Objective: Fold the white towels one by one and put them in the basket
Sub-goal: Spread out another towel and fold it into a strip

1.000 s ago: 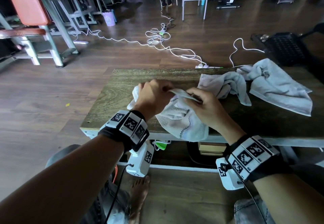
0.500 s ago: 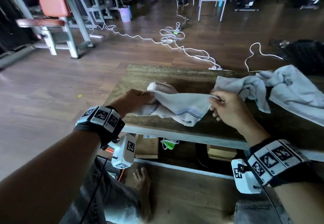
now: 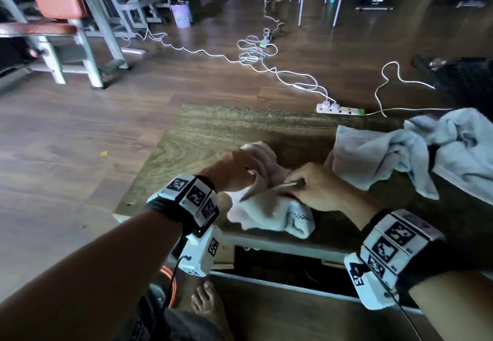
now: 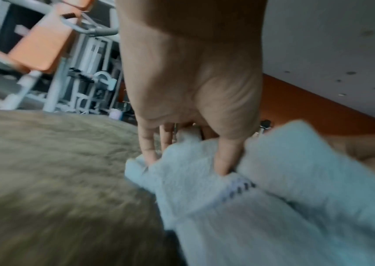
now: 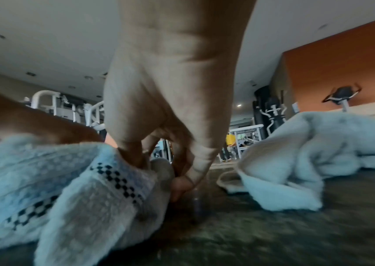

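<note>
White towel, checkered black trim, no legible writing, in both hands' grip

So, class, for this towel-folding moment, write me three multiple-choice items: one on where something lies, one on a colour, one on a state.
1. Where is the pile of unfolded towels?
A. On the table, to the right of the hands
B. On the floor by the power strip
C. In a basket

2. What colour is the checked band on the towel being handled?
A. Red
B. Dark, near black
C. Green

3. What is the state of that towel?
A. Folded flat and released
B. Hanging over a chair
C. Bunched, gripped by both hands

Answers: 1 A, the pile rests on the table right of the right hand. 2 B, the right wrist view shows dark checks on white. 3 C, the left hand and the right hand both pinch its crumpled cloth.
</note>
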The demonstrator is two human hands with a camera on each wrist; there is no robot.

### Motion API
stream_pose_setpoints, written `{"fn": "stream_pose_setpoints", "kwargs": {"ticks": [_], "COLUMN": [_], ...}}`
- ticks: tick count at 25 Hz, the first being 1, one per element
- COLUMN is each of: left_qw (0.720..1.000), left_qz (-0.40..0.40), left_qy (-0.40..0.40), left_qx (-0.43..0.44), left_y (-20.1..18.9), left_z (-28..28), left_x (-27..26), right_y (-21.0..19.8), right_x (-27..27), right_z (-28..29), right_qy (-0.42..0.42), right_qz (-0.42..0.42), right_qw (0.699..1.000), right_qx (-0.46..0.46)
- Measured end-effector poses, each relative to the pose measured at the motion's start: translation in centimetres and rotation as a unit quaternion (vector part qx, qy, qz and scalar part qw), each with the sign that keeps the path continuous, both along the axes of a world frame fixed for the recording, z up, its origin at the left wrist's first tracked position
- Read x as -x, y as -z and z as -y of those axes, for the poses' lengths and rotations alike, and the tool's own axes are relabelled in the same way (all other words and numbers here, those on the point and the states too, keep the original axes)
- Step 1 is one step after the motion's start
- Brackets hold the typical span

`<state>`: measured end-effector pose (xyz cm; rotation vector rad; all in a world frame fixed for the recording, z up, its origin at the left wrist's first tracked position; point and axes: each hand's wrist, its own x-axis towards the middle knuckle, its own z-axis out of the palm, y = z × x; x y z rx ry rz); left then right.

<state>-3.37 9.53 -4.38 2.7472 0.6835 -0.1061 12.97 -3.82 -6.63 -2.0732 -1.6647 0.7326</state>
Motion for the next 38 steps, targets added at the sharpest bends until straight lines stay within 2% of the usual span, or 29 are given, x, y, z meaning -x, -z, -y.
{"fn": "stream_pose_setpoints", "kwargs": {"ticks": [2, 5, 7, 11, 13, 16, 18, 19, 22, 24, 26, 27, 29, 31, 34, 36, 38], "left_qw": [1.0, 0.992, 0.971, 0.915, 0.9, 0.911, 0.9, 0.885, 0.818, 0.784, 0.804, 0.82, 0.856, 0.899, 0.952, 0.977, 0.986], "left_qz": [-0.007, 0.103, 0.194, 0.314, 0.318, 0.267, 0.309, 0.336, 0.418, 0.481, 0.505, 0.495, 0.458, 0.385, 0.244, 0.147, 0.093], "left_qy": [-0.02, -0.07, -0.125, -0.246, -0.287, -0.298, -0.306, -0.321, -0.337, -0.316, -0.282, -0.273, -0.237, -0.207, -0.182, -0.151, -0.138], "left_qx": [-0.016, -0.039, -0.062, -0.065, -0.084, -0.102, -0.026, 0.036, 0.205, 0.231, 0.138, 0.085, 0.034, 0.027, 0.025, 0.024, 0.028], "left_y": [-1.8, -6.1, -8.8, -11.9, -11.7, -10.8, -9.9, -9.3, -7.9, -7.7, -8.1, -8.4, -8.5, -7.5, -6.3, -6.5, -6.8], "left_z": [-2.3, -7.4, -10.7, -17.0, -19.0, -20.4, -20.9, -21.0, -20.3, -20.2, -20.4, -20.2, -18.7, -16.8, -13.4, -10.7, -7.9], "left_x": [-3.6, -9.2, -11.9, -13.4, -12.1, -10.9, -10.9, -11.2, -12.0, -12.0, -11.3, -10.5, -8.2, -5.4, -0.3, 2.9, 5.6], "right_y": [-1.4, -5.8, -8.9, -12.7, -13.3, -12.1, -10.7, -10.0, -9.2, -9.5, -10.3, -10.9, -11.8, -11.5, -9.7, -8.9, -8.8], "right_x": [-1.5, -7.1, -11.4, -17.2, -19.3, -20.6, -20.4, -20.1, -19.3, -19.3, -19.1, -18.7, -17.6, -16.6, -14.5, -12.8, -10.6], "right_z": [-2.7, -8.7, -12.3, -15.5, -15.4, -15.0, -14.9, -14.8, -13.7, -12.8, -11.6, -10.9, -9.0, -6.8, -2.6, 0.5, 3.4], "right_qy": [0.011, 0.07, 0.127, 0.219, 0.272, 0.337, 0.351, 0.355, 0.358, 0.342, 0.308, 0.295, 0.284, 0.252, 0.128, 0.063, 0.042], "right_qz": [-0.01, -0.004, 0.008, 0.074, 0.066, -0.051, -0.132, -0.164, -0.227, -0.244, -0.246, -0.237, -0.204, -0.127, 0.025, 0.03, -0.002], "right_qw": [1.0, 0.988, 0.966, 0.923, 0.899, 0.88, 0.875, 0.87, 0.856, 0.859, 0.87, 0.873, 0.879, 0.908, 0.964, 0.981, 0.989], "right_qx": [-0.009, -0.135, -0.225, -0.308, -0.336, -0.332, -0.307, -0.3, -0.295, -0.292, -0.297, -0.307, -0.325, -0.31, -0.23, -0.179, -0.14]}}
